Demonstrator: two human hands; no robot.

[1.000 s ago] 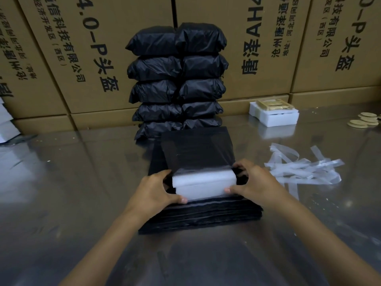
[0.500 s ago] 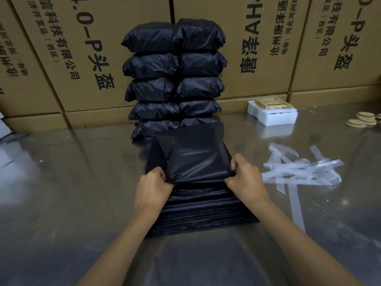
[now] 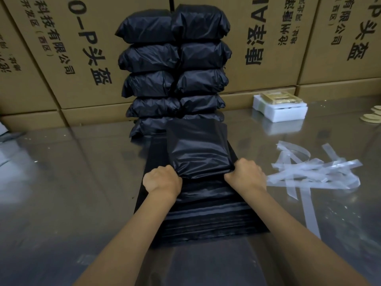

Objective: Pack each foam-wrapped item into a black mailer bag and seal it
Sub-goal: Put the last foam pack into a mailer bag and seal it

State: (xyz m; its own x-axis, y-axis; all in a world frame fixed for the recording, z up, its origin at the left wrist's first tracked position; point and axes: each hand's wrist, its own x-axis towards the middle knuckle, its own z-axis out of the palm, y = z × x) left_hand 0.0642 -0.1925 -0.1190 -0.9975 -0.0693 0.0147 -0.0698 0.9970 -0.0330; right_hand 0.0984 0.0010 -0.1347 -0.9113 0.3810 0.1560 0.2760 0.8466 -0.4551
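Observation:
A black mailer bag, bulging with something boxy inside, lies on a flat stack of empty black mailer bags. My left hand grips the bag's near left corner. My right hand grips its near right corner. The bag hides its contents completely. Behind it stand two tall columns of sealed black parcels. A white foam tray holding a gold item sits at the back right.
Large printed cardboard boxes wall off the back. Loose clear backing strips lie on the glossy table right of my hands. Round beige discs sit at the far right edge.
The white foam block that stuck out of the bag's mouth a second ago is now fully inside. Both hands shifted from the block to gripping the bag's near corners.

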